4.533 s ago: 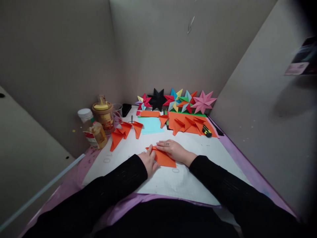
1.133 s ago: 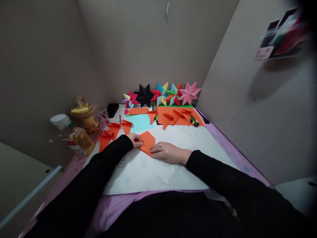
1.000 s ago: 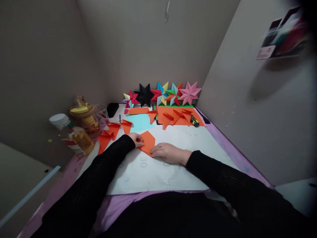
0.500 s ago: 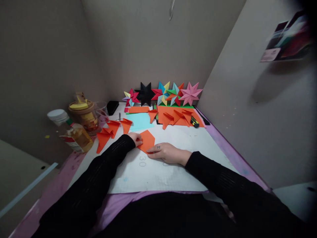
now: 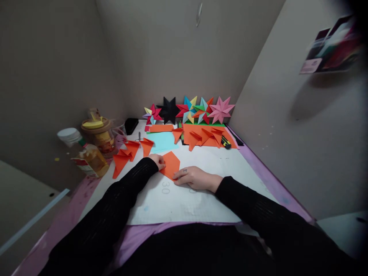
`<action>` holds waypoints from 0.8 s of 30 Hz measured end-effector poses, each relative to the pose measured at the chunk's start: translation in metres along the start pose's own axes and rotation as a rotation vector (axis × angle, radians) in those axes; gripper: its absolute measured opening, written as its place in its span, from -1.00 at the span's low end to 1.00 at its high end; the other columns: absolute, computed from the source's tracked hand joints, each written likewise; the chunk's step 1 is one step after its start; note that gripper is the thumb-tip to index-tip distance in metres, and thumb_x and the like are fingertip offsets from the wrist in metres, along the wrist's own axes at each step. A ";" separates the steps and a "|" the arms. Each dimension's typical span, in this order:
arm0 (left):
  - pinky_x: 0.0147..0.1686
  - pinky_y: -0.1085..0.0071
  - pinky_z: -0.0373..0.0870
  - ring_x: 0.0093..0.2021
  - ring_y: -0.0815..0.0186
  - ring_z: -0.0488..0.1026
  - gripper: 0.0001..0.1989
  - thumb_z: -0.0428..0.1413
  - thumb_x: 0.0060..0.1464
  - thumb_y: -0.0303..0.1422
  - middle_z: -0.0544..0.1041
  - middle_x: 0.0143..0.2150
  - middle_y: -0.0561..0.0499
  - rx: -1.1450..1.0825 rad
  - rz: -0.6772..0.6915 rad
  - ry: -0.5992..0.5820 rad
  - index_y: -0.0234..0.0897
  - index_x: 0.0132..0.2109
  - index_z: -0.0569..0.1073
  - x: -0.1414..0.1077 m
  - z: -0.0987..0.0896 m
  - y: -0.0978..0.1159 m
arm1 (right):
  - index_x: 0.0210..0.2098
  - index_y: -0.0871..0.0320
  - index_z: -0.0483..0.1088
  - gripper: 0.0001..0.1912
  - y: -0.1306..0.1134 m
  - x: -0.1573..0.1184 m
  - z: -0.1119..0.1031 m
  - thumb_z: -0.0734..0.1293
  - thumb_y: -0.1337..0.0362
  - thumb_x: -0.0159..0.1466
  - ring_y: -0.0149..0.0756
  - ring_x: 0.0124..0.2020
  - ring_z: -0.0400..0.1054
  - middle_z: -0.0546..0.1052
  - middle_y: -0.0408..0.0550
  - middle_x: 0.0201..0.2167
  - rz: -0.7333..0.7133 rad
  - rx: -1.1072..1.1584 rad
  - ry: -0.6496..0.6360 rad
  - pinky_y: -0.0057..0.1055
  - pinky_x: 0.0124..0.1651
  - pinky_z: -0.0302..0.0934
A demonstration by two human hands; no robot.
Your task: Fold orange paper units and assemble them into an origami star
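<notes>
A folded sheet of orange paper (image 5: pixel 171 165) lies on the white work sheet in front of me, showing a many-sided outline. At its left edge my left hand (image 5: pixel 158 161) is closed, its curled fingers gripping the paper. My right hand (image 5: pixel 197 178) comes in from the right, with thumb and fingers drawn together on the paper's lower right edge. The tips of the right fingers partly cover that corner. Folded orange paper pieces (image 5: pixel 132 149) lie left of my hands, and more orange pieces (image 5: pixel 195 138) sit behind them.
Light blue paper (image 5: pixel 163 142) lies behind the hands. A yellow-black box cutter (image 5: pixel 225 142) rests at the back right. Paper stars (image 5: pixel 221 110) lean on the rear wall. A white-capped bottle (image 5: pixel 92 159) and a yellow-lidded cup (image 5: pixel 102 134) stand at the left.
My right fingertips have slid slightly right along the paper's lower edge and curled more. The left hand keeps its place on the left edge.
</notes>
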State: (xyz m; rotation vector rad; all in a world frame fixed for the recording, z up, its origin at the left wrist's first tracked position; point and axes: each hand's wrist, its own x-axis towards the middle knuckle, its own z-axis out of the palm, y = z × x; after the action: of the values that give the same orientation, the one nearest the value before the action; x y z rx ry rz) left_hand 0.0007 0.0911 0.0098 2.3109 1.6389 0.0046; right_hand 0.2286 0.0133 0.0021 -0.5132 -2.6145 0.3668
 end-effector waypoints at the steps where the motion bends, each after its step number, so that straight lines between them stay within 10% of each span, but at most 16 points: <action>1: -0.42 0.46 0.22 -0.36 0.29 0.40 -0.74 0.06 -0.18 -0.14 0.51 -0.41 0.04 -0.002 -0.009 -0.002 -0.20 -0.39 0.48 0.000 0.000 0.001 | -0.20 0.06 0.48 -0.73 0.000 0.000 0.000 0.21 0.43 0.24 -0.35 -0.07 0.40 0.51 -0.10 -0.09 0.005 0.006 0.000 -0.43 -0.05 0.27; 24: -0.42 0.42 0.23 -0.34 0.25 0.41 -0.82 0.08 -0.19 -0.22 0.51 -0.41 0.03 0.032 -0.098 -0.010 -0.20 -0.44 0.47 -0.007 -0.011 0.016 | -0.15 0.12 0.39 -0.74 -0.010 0.003 -0.006 0.19 0.45 0.22 -0.36 0.00 0.34 0.49 -0.09 -0.04 -0.099 -0.190 -0.106 -0.42 0.00 0.23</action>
State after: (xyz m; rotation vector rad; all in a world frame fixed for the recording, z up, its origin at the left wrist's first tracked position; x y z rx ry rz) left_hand 0.0112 0.0822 0.0255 2.2475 1.7578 -0.0547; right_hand 0.2263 0.0068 0.0119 -0.4342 -2.7816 0.1177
